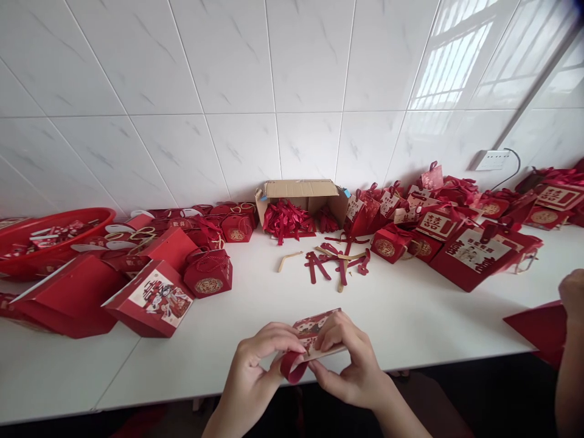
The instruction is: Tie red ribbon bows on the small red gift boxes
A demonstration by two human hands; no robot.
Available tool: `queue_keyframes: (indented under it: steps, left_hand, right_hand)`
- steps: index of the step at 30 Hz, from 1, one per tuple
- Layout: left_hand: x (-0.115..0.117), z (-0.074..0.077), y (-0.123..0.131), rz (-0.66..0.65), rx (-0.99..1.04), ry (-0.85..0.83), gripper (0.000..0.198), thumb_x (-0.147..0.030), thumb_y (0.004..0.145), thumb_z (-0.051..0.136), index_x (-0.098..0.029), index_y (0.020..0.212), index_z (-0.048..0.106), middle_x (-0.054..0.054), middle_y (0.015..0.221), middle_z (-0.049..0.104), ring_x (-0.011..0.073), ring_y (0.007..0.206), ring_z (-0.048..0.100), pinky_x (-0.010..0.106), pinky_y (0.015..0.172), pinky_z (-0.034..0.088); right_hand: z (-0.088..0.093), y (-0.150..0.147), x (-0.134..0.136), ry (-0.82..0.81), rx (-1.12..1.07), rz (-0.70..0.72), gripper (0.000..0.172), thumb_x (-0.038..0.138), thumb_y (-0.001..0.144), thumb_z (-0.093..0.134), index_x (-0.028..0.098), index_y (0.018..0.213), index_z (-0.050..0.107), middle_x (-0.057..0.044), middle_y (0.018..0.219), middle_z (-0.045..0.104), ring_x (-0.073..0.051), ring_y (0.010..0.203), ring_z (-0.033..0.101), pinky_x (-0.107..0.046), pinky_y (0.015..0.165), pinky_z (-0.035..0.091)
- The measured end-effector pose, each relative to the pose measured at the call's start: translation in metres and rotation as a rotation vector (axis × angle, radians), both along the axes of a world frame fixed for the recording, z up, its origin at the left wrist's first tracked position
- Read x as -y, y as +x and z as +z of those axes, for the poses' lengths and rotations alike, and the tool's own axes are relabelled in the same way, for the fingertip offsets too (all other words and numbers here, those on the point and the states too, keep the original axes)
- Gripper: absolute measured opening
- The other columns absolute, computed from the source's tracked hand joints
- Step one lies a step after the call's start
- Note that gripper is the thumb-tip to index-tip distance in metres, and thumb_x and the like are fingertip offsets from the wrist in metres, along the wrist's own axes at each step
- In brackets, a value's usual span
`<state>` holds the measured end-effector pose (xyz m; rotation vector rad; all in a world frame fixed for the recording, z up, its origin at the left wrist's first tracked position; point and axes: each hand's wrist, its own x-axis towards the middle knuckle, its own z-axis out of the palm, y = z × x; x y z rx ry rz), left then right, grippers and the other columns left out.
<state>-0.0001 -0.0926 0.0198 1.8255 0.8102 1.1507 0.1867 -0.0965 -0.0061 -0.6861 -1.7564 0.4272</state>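
Note:
Near the table's front edge, both my hands are closed round a small red and white printed gift box (318, 325). A dark red ribbon loop (293, 368) bends out of its near end. My left hand (260, 356) pinches this ribbon where it meets the box. With thumb below and fingers on top, my right hand (349, 359) grips the box from the right. My fingers cover much of the box's printed face. Beyond it on the white table lie several loose dark red and tan ribbon strips (340, 264).
An open cardboard box (298, 188) holding red ribbons stands against the tiled wall. Red gift boxes (157, 298) crowd the left, beside a red basin (103, 220). More red gift boxes (474, 255) are piled right. Another person's hand (572, 295) is at the right edge, by a red item.

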Motion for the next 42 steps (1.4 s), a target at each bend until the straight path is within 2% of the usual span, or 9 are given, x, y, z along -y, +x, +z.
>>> queue_keyframes:
  steps: [7,11,15,22,26,33,36,39,42]
  left_hand:
    - [0.003,0.004,0.002,-0.008,-0.026,-0.058,0.012,-0.013,0.082,0.062,-0.021,0.082,0.071,0.005,0.083,0.071,0.021,0.091,0.064,0.031,0.082,0.051]
    - [0.003,0.008,0.001,-0.064,-0.056,-0.095,0.011,-0.016,0.084,0.06,-0.02,0.081,0.07,0.007,0.082,0.07,0.022,0.091,0.063,0.033,0.084,0.051]
    - [0.005,0.008,-0.002,-0.129,-0.027,-0.082,0.013,-0.016,0.084,0.06,-0.021,0.09,0.071,0.009,0.089,0.07,0.0239,0.098,0.061,0.039,0.092,0.047]
    - [0.012,0.005,-0.004,-0.116,0.008,-0.094,0.016,-0.021,0.086,0.057,-0.024,0.096,0.069,0.009,0.114,0.064,0.0257,0.114,0.055,0.041,0.1,0.044]
    - [0.014,-0.001,-0.002,-0.139,0.062,-0.116,0.018,-0.019,0.086,0.055,-0.024,0.1,0.066,0.009,0.108,0.066,0.0264,0.116,0.054,0.043,0.099,0.044]
    - [0.018,-0.015,0.002,-0.105,0.129,-0.096,0.02,-0.016,0.087,0.053,-0.024,0.103,0.06,0.009,0.1,0.068,0.026,0.118,0.052,0.044,0.101,0.043]
    - [0.019,-0.016,0.009,-0.008,0.216,-0.184,0.014,-0.022,0.085,0.058,-0.023,0.099,0.057,0.007,0.093,0.068,0.0225,0.105,0.06,0.036,0.091,0.05]
    - [0.021,-0.014,0.018,0.123,0.263,-0.288,0.019,-0.027,0.082,0.064,-0.023,0.098,0.054,0.004,0.085,0.068,0.0189,0.095,0.063,0.029,0.086,0.05]
    - [0.022,-0.012,0.022,0.179,0.272,-0.342,0.023,-0.031,0.079,0.068,-0.023,0.096,0.053,0.002,0.082,0.068,0.0171,0.088,0.064,0.026,0.083,0.05]
  right_hand:
    - [-0.001,-0.001,-0.001,0.029,0.003,0.009,0.023,0.014,0.074,0.065,0.023,0.085,0.047,0.001,0.072,0.056,-0.015,0.066,0.053,-0.033,0.064,0.042]
    - [-0.002,0.0,-0.001,0.035,-0.019,0.026,0.023,0.012,0.074,0.063,0.023,0.086,0.047,-0.001,0.075,0.059,-0.016,0.066,0.055,-0.033,0.064,0.044]
    - [-0.002,0.002,-0.001,0.045,-0.037,0.063,0.024,0.01,0.075,0.062,0.023,0.089,0.048,-0.004,0.083,0.065,-0.018,0.071,0.06,-0.035,0.067,0.045]
    - [-0.001,0.001,-0.002,0.116,-0.058,0.019,0.022,0.011,0.075,0.063,0.024,0.085,0.048,-0.001,0.073,0.067,-0.016,0.062,0.056,-0.035,0.062,0.045]
    - [-0.001,0.001,-0.002,0.115,-0.067,0.003,0.021,0.012,0.075,0.063,0.024,0.085,0.048,-0.001,0.072,0.067,-0.016,0.06,0.057,-0.034,0.061,0.045]
    - [-0.003,-0.004,0.001,0.049,-0.117,0.006,0.02,0.012,0.075,0.064,0.023,0.082,0.049,-0.001,0.073,0.065,-0.016,0.064,0.061,-0.034,0.063,0.048]
    - [-0.005,-0.006,0.002,0.043,-0.139,-0.031,0.02,0.013,0.075,0.065,0.023,0.083,0.05,-0.003,0.076,0.065,-0.017,0.067,0.062,-0.032,0.061,0.048]
    - [-0.006,-0.005,0.001,0.065,-0.124,-0.029,0.02,0.012,0.075,0.065,0.023,0.084,0.05,-0.004,0.083,0.068,-0.019,0.073,0.065,-0.034,0.064,0.049]
    - [-0.008,-0.004,-0.001,0.092,-0.128,0.001,0.02,0.011,0.076,0.064,0.024,0.084,0.051,-0.002,0.08,0.069,-0.018,0.07,0.066,-0.034,0.065,0.048]
